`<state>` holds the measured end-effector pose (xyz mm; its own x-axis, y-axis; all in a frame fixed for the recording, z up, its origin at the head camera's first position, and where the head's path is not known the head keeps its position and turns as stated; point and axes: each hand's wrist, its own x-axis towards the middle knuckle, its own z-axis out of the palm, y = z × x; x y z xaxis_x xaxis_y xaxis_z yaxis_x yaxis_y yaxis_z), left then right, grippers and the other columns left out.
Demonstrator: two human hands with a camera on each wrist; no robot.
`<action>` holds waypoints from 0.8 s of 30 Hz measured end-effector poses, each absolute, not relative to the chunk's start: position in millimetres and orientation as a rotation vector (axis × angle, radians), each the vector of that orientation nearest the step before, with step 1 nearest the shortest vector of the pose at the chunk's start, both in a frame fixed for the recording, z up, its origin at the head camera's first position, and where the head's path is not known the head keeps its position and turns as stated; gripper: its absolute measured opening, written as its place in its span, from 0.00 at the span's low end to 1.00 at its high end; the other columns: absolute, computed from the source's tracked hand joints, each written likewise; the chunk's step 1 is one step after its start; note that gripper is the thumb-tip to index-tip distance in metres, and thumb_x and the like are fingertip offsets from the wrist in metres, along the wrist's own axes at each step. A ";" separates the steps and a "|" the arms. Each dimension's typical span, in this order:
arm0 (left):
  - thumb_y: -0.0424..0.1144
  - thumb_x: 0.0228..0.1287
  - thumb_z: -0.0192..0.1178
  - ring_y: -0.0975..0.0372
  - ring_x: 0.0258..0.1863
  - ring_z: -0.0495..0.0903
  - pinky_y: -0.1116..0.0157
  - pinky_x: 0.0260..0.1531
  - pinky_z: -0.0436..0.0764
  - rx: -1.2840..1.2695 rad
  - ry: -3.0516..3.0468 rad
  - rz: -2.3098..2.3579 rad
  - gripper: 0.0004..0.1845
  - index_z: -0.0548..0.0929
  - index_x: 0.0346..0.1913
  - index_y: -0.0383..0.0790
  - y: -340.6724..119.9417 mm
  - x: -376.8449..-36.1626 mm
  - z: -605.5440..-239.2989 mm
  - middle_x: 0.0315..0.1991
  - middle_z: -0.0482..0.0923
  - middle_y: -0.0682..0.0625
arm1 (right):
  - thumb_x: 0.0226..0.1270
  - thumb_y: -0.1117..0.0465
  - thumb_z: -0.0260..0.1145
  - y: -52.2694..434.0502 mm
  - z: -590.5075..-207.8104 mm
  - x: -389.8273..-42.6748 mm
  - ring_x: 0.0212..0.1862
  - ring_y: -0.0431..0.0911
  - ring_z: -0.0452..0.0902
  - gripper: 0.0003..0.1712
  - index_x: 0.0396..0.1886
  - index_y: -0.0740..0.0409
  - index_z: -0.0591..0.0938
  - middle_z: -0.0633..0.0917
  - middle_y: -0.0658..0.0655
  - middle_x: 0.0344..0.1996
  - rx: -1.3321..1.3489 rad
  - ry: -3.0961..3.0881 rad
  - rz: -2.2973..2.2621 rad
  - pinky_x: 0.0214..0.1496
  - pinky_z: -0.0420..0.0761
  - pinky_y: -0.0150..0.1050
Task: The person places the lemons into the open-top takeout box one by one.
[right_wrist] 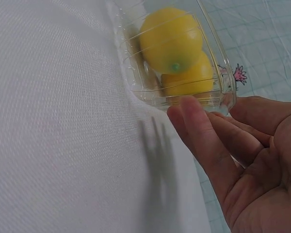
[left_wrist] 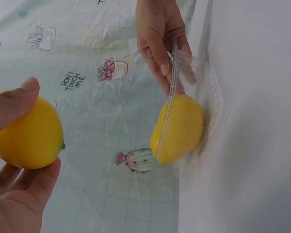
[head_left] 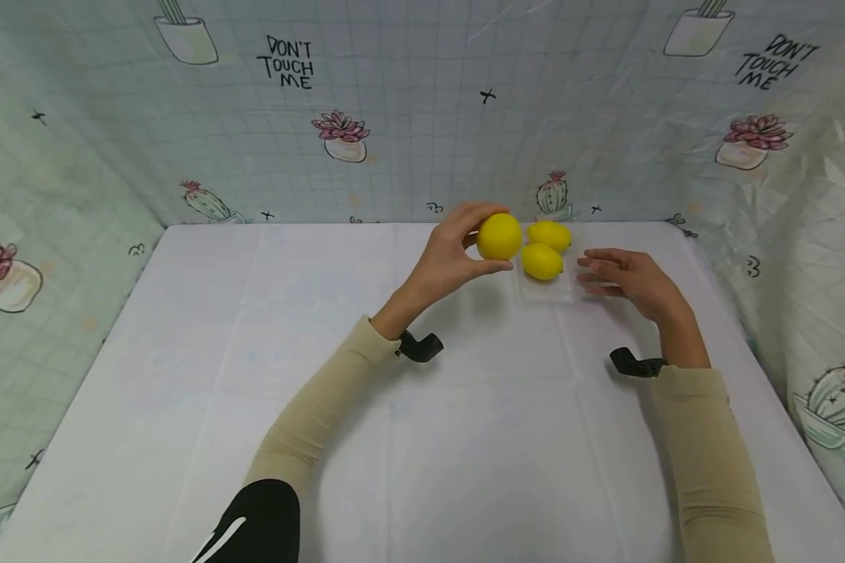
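My left hand [head_left: 451,250] pinches a yellow lemon [head_left: 500,237] between thumb and fingertips, raised over the table. To the right of it stands a clear plastic container [head_left: 545,295] holding two more lemons, a back one [head_left: 551,234] and a front one [head_left: 542,262]. In the left wrist view the held lemon [left_wrist: 31,138] shows its small green tip, level with the container's side. My right hand [head_left: 630,277] is at the container's right end, its fingers loosely extended. The right wrist view shows those fingertips [right_wrist: 191,109] right at the end wall, below the lemons.
A white cloth covers the table [head_left: 408,438]. A patterned curtain [head_left: 408,102] with cactus prints hangs close behind the container and along both sides. Each wrist carries a black camera mount, the left mount [head_left: 420,346] and the right mount [head_left: 635,363].
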<state>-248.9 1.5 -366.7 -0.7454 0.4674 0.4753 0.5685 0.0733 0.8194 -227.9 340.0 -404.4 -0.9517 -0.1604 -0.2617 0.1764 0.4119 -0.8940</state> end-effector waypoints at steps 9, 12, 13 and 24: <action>0.33 0.54 0.78 0.58 0.60 0.74 0.71 0.60 0.77 -1.167 -2.225 -1.722 0.36 0.76 0.67 0.35 19.8 -250.6 -363.9 0.63 0.71 0.43 | 0.83 0.51 0.53 338.0 -401.6 -226.8 0.55 0.35 0.82 0.35 0.79 0.66 0.59 0.68 0.66 0.74 0.009 2.372 -1.543 0.55 0.83 0.31; 0.36 0.53 0.79 0.59 0.60 0.74 0.71 0.58 0.78 -1.182 -2.263 -1.666 0.37 0.76 0.67 0.37 24.1 -250.9 -363.1 0.63 0.73 0.45 | 0.83 0.50 0.53 338.2 -401.8 -227.2 0.56 0.36 0.82 0.36 0.79 0.65 0.59 0.68 0.66 0.74 0.011 2.374 -1.534 0.55 0.82 0.32; 0.37 0.52 0.79 0.60 0.59 0.74 0.71 0.56 0.79 -1.188 -2.275 -1.639 0.38 0.76 0.67 0.37 25.5 -251.0 -363.1 0.62 0.74 0.45 | 0.82 0.50 0.54 338.3 -402.0 -227.4 0.57 0.36 0.82 0.36 0.79 0.65 0.59 0.68 0.66 0.74 0.011 2.373 -1.536 0.55 0.82 0.32; 0.41 0.53 0.80 0.60 0.54 0.76 0.75 0.49 0.79 -1.162 -2.323 -1.538 0.38 0.77 0.67 0.38 42.4 -254.3 -362.4 0.61 0.77 0.45 | 0.82 0.49 0.53 341.2 -402.7 -227.6 0.60 0.42 0.81 0.37 0.79 0.65 0.58 0.68 0.65 0.74 0.005 2.372 -1.512 0.57 0.82 0.33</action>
<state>-254.3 42.4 -362.4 -0.6973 0.5280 0.4847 0.6524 0.1875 0.7343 -227.6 341.2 -402.7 -0.9466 -0.1703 -0.2738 0.1764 0.4374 -0.8818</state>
